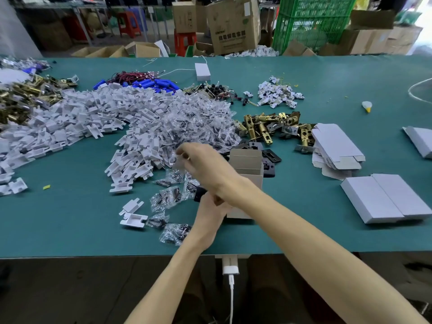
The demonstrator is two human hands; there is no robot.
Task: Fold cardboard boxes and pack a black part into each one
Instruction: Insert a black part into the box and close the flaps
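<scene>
An open cardboard box [246,163] lies in the middle of the green table [315,220], flaps pointing away from me. My left hand [210,213] is at the box's near end and grips a black part [200,194] in its fingertips. My right forearm crosses over the box to the left. My right hand [201,161] hovers at the edge of the pile of clear screw bags [196,122] and pinches one small clear bag [178,163]; it is blurred. More loose bags [166,199] lie just left of my left hand.
Flat white box blanks [336,146] and two closed white boxes [385,197] lie on the right. Brass latches [268,127] and black plates [271,157] sit behind the box. White plastic inserts [93,113] cover the left. A white charger [230,268] hangs at the front edge.
</scene>
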